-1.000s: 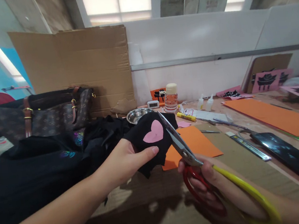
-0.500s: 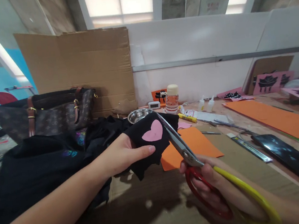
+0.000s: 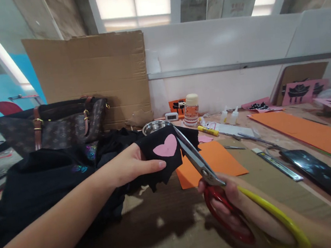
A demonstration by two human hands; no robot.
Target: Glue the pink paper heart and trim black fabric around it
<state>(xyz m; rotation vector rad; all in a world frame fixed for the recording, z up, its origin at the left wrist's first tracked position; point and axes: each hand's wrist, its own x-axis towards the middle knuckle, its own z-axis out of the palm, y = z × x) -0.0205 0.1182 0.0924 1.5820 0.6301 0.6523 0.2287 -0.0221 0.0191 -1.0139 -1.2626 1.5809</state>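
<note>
My left hand (image 3: 137, 164) pinches a piece of black fabric (image 3: 173, 164), thumb on top and fingers hidden beneath. On that fabric lies a pink heart (image 3: 167, 146), just past my thumb tip. My right hand (image 3: 232, 204) is closed round the scissors (image 3: 202, 165), which have one red and one yellow handle. Their blades point away and to the left, crossing the fabric to the right of the heart, with a cut edge beside them. The rest of the black cloth (image 3: 49, 182), with shiny coloured prints, spreads to the left under my forearm.
Orange paper (image 3: 215, 162) lies under the scissors on a brown board. Behind stand a metal bowl (image 3: 156, 126), a bottle (image 3: 191, 110) and a yellow glue tube (image 3: 207, 130). A box cutter (image 3: 276, 164) and a black phone-like object (image 3: 325, 176) lie right. A handbag (image 3: 53, 123) stands left.
The fabric and heart have shifted slightly left with my left hand. The blades lie closer together, and a gap has opened in the fabric along them.
</note>
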